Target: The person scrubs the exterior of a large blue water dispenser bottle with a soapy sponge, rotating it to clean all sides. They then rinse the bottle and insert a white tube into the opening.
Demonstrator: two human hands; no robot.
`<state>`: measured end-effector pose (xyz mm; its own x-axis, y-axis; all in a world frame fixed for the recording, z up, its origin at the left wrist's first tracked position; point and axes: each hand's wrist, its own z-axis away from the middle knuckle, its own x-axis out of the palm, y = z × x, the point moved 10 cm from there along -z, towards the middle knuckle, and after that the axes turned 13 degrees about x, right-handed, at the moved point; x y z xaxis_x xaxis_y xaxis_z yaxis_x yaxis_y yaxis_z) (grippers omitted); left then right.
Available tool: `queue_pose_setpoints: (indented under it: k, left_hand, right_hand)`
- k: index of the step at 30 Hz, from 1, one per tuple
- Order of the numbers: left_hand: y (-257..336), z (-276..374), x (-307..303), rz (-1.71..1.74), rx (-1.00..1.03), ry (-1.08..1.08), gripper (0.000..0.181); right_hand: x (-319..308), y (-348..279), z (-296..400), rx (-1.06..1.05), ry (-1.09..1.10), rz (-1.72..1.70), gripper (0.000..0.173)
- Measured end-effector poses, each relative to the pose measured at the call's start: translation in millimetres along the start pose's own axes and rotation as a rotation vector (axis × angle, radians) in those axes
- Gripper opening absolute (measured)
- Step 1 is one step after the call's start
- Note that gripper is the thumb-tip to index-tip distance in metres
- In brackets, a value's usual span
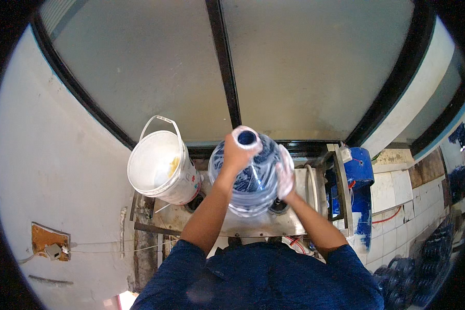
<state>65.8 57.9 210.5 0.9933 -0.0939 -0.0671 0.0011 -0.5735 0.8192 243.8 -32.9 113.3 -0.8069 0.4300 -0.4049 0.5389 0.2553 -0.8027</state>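
Note:
A large clear-blue plastic water bottle (252, 178) stands before me on a metal worktop (213, 223), its mouth facing up towards me. White suds streak its shoulder and sides. My left hand (236, 151) is wrapped around the neck, with lather on the fingers. Along the bottle's right side lies my right hand (285, 178), blurred and coated in white foam. Whether a cloth or sponge is under that palm cannot be seen. To the left, a white plastic bucket (193, 184) rests on the worktop with its handle raised; something yellow (173, 166) shows inside it.
Dark round openings (195, 203) in the worktop flank the bottle. A pale hose (312, 186) curves at the right. Beyond stand a blue plastic drum (358, 166) and, lower right, several bottles (407, 275). Framed frosted panels (314, 77) rise behind; a white wall (73, 166) borders the left.

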Motion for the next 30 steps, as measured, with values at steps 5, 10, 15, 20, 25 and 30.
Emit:
queue_pose_setpoints:
  k: [5,10,15,20,25,30]
  left_hand:
    - [45.5,7.7,57.2,0.378,0.155,-0.714,0.025]
    - [4.3,2.6,-17.6,0.015,0.063,-0.113,0.025]
    - [13.4,31.0,-31.0,-0.436,0.014,-0.081,0.043]
    - [10.0,32.9,-33.2,-0.494,0.005,0.069,0.043]
    - [-2.2,27.0,-29.7,-0.248,-0.090,0.255,0.030]
    - [-49.0,51.9,-102.5,0.177,-0.123,0.617,0.036]
  right_hand:
    - [48.4,77.3,-94.0,0.150,-0.611,-0.012,0.045]
    - [62.1,-41.1,-69.8,-0.089,-0.399,0.254,0.048]
    - [23.0,-85.2,21.4,-0.175,-0.172,0.183,0.061]
    - [33.8,43.5,11.4,0.467,-0.006,-0.763,0.063]
    - [113.3,163.7,-8.1,0.990,-0.419,-1.113,0.063]
    - [37.1,-40.3,27.3,0.160,-0.025,-0.224,0.095]
